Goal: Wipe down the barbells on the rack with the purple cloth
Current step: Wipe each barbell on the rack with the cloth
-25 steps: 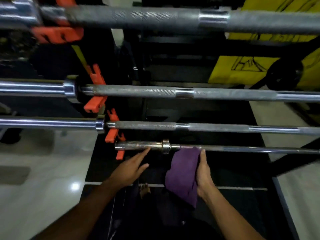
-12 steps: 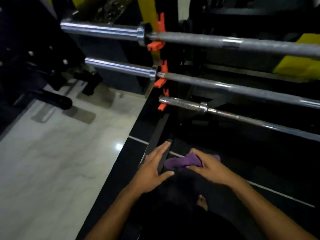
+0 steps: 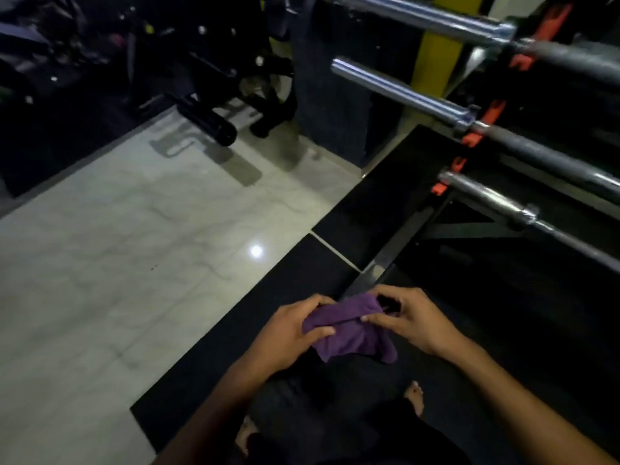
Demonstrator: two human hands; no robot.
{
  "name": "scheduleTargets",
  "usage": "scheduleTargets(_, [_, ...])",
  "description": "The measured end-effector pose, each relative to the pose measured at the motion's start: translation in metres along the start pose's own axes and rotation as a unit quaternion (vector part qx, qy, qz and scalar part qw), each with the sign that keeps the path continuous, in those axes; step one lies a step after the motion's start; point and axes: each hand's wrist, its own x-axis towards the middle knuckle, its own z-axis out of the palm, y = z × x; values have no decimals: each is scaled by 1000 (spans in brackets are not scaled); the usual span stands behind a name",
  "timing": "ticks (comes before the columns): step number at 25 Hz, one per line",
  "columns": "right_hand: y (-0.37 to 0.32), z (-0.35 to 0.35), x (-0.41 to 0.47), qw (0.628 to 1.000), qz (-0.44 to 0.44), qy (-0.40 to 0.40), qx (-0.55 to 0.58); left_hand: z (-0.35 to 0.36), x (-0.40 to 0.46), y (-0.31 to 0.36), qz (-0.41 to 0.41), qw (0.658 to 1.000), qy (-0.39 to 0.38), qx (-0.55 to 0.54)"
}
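Both hands were closed on the purple cloth [image 3: 352, 330]: the left hand [image 3: 288, 333] pinched its left edge, the right hand [image 3: 412, 320] its upper right fold. The cloth hung bunched between them, well below and left of the lowest barbell [image 3: 486, 196] on the rack [image 3: 469, 226].

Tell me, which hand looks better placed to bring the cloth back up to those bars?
Probably the right hand. Both hands grip the purple cloth, but the barbells lie up on its side, while the left hand would have to cross over.
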Motion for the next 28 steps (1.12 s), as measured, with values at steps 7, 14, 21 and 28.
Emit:
scheduleTargets(7, [-150,162,73,994,-41,-93,-44,-148,-123,-64,7,1000,10,6])
scheduleTargets(14, [-137,204,83,993,55,-100,-29,-241,-137,-76,19,999,-21,-18])
scheduleTargets(21, [-145,220,100,998,14,19,-54,-276,-105,-96,89,963,-106,232])
scheduleTargets(28, [-116,140,120,982,63,46,-170,-279,16,-101,63,977,-124,159])
